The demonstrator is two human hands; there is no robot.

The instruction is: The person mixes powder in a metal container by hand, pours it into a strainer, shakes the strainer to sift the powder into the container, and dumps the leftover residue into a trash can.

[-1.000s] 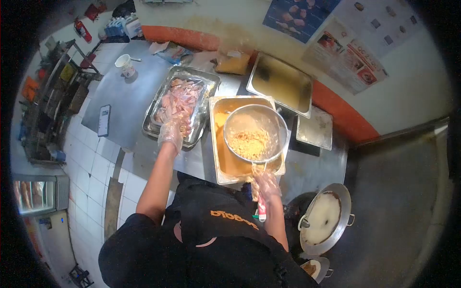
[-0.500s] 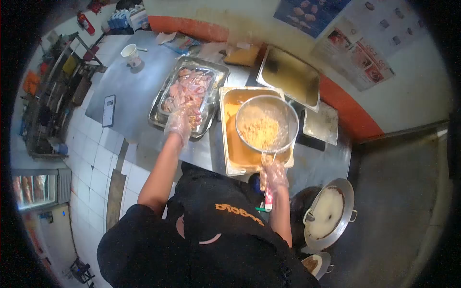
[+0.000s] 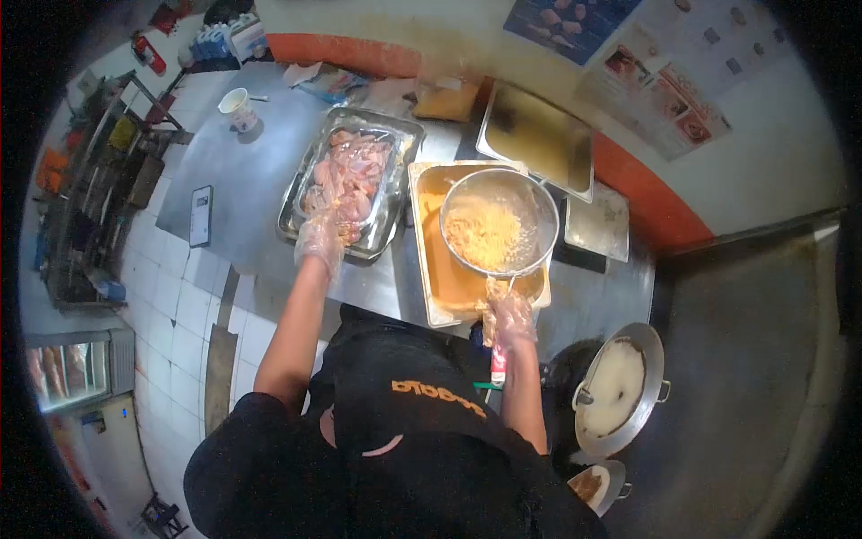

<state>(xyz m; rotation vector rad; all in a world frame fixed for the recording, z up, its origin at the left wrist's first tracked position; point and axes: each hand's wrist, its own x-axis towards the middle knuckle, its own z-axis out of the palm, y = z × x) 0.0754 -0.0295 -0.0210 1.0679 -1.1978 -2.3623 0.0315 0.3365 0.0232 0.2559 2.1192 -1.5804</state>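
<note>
My left hand (image 3: 320, 242), in a clear plastic glove, is at the near end of a metal tray (image 3: 289, 208) of raw chicken pieces (image 3: 359, 166). Its crumb-coated fingers touch or hover by the nearest pieces; the glove and blur hide whether they grip one. My right hand (image 3: 510, 322), also gloved and caked with batter or crumbs, is closed round the handle of a round mesh strainer (image 3: 537, 202). Clumpy yellow-orange breading (image 3: 485, 235) lies in the strainer, which is over a rectangular pan (image 3: 428, 269) of orange-tan powder.
Behind the pan is another deep metal pan (image 3: 539, 135) with yellowish liquid. A wok (image 3: 651, 386) of pale foamy oil stands at lower right, with a smaller pan (image 3: 612, 490) below. A phone (image 3: 200, 216) and white cup (image 3: 238, 108) are on the left of the steel table.
My left hand has drawn back slightly toward me over the near end of the tray. My right hand keeps hold of the strainer, and the breading in it has shifted a little.
</note>
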